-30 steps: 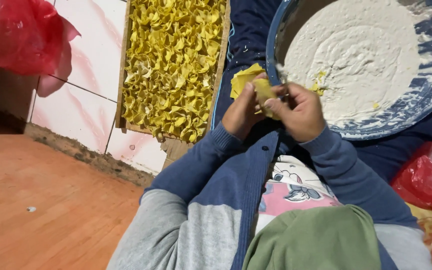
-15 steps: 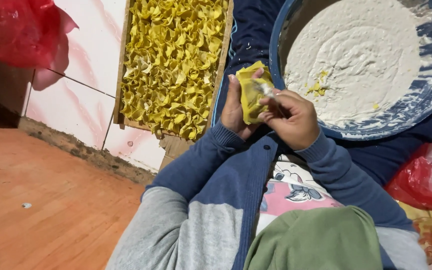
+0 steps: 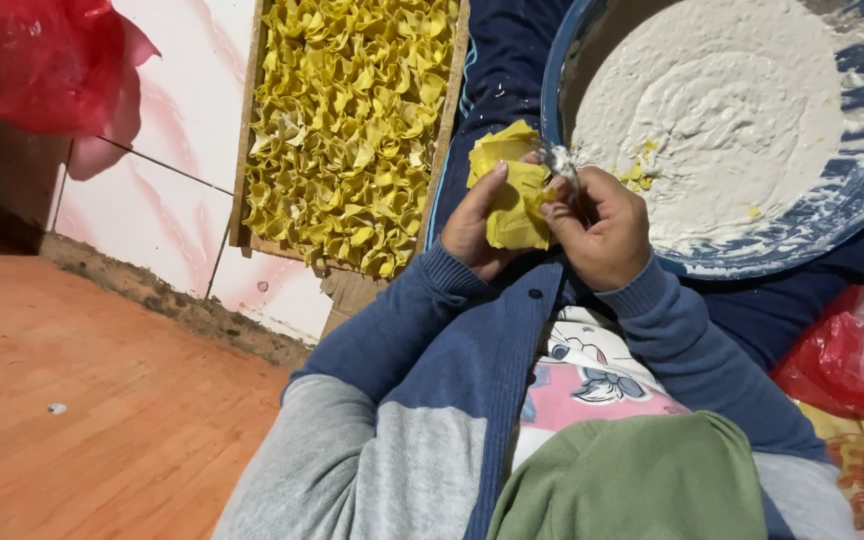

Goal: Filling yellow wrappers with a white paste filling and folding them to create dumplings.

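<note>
My left hand holds a yellow dough wrapper from the left, fingers curled behind it. My right hand pinches the wrapper's right edge and also grips a small shiny utensil that pokes up between the fingers. Both hands are close together above my lap, just left of a large blue bowl of white paste filling. Left of the hands stands a wooden tray packed with several folded yellow dumplings.
A red plastic bag hangs at the top left over a pink and white tiled floor. Another red bag lies at the right. Orange flooring fills the lower left. My blue sleeves and green garment cover the lower middle.
The hands have shifted slightly away from the bowl. The wrapper, first bunched between the fingers, is now spread flatter and upright between both hands.
</note>
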